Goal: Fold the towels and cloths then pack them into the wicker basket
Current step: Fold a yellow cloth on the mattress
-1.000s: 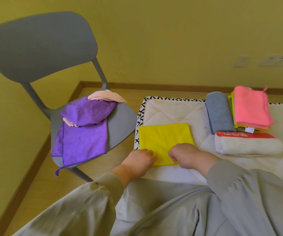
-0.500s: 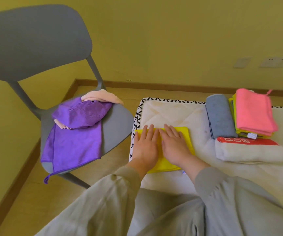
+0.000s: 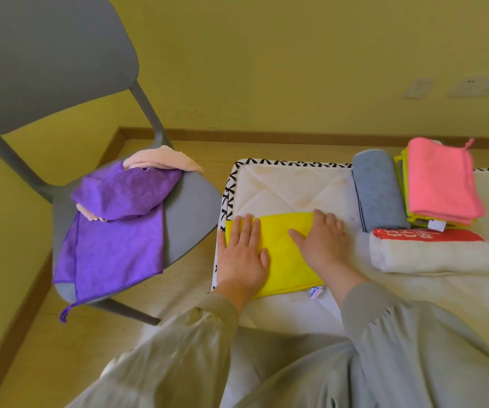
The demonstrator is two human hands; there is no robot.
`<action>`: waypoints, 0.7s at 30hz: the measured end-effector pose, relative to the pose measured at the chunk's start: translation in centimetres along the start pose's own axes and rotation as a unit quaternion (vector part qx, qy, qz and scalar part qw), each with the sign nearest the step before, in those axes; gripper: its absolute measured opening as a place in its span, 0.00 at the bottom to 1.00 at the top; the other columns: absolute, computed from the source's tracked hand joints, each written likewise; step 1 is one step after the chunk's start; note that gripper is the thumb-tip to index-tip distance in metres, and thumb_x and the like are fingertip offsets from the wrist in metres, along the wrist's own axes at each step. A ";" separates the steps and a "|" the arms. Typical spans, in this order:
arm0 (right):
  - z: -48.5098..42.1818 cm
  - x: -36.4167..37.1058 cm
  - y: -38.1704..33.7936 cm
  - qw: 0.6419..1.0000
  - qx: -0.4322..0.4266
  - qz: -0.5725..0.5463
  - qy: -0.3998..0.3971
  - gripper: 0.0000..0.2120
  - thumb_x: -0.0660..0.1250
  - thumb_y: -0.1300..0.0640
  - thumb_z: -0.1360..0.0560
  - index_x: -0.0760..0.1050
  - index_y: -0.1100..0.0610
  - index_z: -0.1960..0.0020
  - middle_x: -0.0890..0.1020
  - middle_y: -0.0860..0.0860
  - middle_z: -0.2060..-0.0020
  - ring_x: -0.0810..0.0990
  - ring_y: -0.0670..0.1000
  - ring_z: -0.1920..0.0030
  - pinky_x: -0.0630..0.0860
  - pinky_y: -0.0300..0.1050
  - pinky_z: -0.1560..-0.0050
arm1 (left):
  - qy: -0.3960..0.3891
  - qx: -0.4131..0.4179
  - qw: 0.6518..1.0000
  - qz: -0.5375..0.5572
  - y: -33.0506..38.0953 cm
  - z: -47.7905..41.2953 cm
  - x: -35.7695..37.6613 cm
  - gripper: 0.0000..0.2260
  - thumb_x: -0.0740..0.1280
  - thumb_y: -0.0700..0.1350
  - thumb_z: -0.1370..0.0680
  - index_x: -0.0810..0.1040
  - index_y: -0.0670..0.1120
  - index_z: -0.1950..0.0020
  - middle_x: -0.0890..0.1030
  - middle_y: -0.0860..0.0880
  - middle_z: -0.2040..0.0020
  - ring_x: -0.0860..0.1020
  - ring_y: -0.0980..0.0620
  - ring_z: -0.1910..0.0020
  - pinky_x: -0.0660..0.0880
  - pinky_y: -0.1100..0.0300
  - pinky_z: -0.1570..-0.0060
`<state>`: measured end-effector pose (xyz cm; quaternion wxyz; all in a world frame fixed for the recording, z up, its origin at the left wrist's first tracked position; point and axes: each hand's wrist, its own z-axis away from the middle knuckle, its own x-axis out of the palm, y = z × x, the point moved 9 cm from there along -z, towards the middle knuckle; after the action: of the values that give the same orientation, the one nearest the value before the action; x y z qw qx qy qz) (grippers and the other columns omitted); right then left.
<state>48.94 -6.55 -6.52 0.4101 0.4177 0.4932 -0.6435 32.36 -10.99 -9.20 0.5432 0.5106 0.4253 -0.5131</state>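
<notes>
Quilted mattress (image 3: 281,184) holds yellow cloth (image 3: 285,254) under left grip (image 3: 242,256) and right grip (image 3: 322,240), both spread flat.

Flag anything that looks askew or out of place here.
The purple cloth hangs unfolded over the seat edge of the grey chair, with a second purple cloth and a peach cloth bunched up behind it. Nothing else stands out.

Chair (image 3: 190,219): left of the mattress (image 3: 281,184), carrying a draped cloth (image 3: 110,254) with a bunched cloth (image 3: 128,192) on top
Mattress, near left corner: folded cloth (image 3: 281,245), with left hand (image 3: 241,254) and right hand (image 3: 322,242) flat upon it
Mattress, right side: rolled cloth (image 3: 377,189), stack of folded cloths (image 3: 440,181) just right of it, towel roll (image 3: 431,254) in front of both
</notes>
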 end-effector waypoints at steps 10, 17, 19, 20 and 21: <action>-0.8 1.0 2.4 0.961 0.124 -0.224 -0.108 0.19 0.68 0.51 0.26 0.75 0.65 0.43 0.79 0.61 0.48 0.77 0.61 0.46 0.69 0.46 0.54 | -0.033 0.005 0.999 0.001 -0.1 -0.1 0.3 0.28 0.38 0.55 0.21 0.37 0.48 0.23 0.37 0.49 0.22 0.35 0.47 0.24 0.39 0.42 0.26; -0.2 -2.7 -2.3 0.962 -0.057 -0.258 -0.062 0.05 0.70 0.64 0.29 0.73 0.60 0.59 0.75 0.52 0.64 0.74 0.54 0.59 0.65 0.43 0.62 | -0.059 -0.001 0.998 0.035 0.0 -0.7 -2.0 0.31 0.53 0.54 0.19 0.41 0.49 0.22 0.41 0.50 0.21 0.37 0.46 0.24 0.38 0.38 0.29; 0.5 -4.0 -4.2 0.956 -0.125 -0.258 -0.056 0.10 0.72 0.65 0.31 0.71 0.58 0.63 0.75 0.50 0.67 0.75 0.54 0.61 0.67 0.44 0.62 | -0.047 -0.001 0.991 0.128 -0.3 -1.6 -4.0 0.35 0.62 0.50 0.22 0.44 0.49 0.22 0.47 0.51 0.21 0.40 0.48 0.23 0.40 0.40 0.28; 0.8 -4.5 -4.9 0.952 -0.148 -0.262 -0.059 0.10 0.73 0.65 0.32 0.71 0.59 0.63 0.77 0.51 0.67 0.77 0.54 0.60 0.70 0.45 0.60 | -0.048 0.005 0.978 0.203 -0.3 -2.1 -5.1 0.37 0.65 0.47 0.24 0.47 0.50 0.22 0.53 0.50 0.22 0.44 0.49 0.23 0.43 0.42 0.26; 1.1 -4.9 -5.4 0.948 -0.167 -0.265 -0.059 0.09 0.73 0.65 0.33 0.73 0.61 0.61 0.80 0.53 0.65 0.79 0.55 0.58 0.74 0.48 0.57 | -0.053 0.013 0.957 0.284 -0.2 -2.6 -6.3 0.38 0.68 0.44 0.26 0.51 0.51 0.22 0.61 0.49 0.24 0.50 0.49 0.23 0.49 0.45 0.26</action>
<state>45.30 -6.06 -0.14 0.3171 0.1586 0.6614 -0.6609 31.67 -7.65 -3.31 0.6815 0.5898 0.2266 -0.3693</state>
